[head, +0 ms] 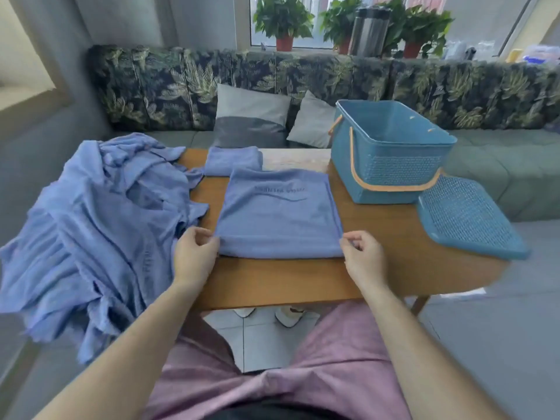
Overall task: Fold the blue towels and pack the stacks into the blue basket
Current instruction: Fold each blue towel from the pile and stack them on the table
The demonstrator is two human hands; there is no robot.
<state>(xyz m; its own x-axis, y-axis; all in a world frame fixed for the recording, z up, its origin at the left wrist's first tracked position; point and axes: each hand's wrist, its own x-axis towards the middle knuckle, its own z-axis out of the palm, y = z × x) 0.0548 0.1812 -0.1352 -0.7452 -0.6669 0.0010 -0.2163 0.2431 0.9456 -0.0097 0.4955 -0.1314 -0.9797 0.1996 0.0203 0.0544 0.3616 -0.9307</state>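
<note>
A heap of loose towels (91,237) is draping over the bench's (272,283) left end. The left hand (194,256) is pinching the near-left corner of a towel (275,213) lying flat mid-bench; the right hand (363,259) is pinching its near-right corner. The basket (391,165) is standing open at the far right.

Forearms reach forward (bare, parallel), left hand (195,253) and right hand (363,256) each pinching a towel (277,216) corner.
</note>
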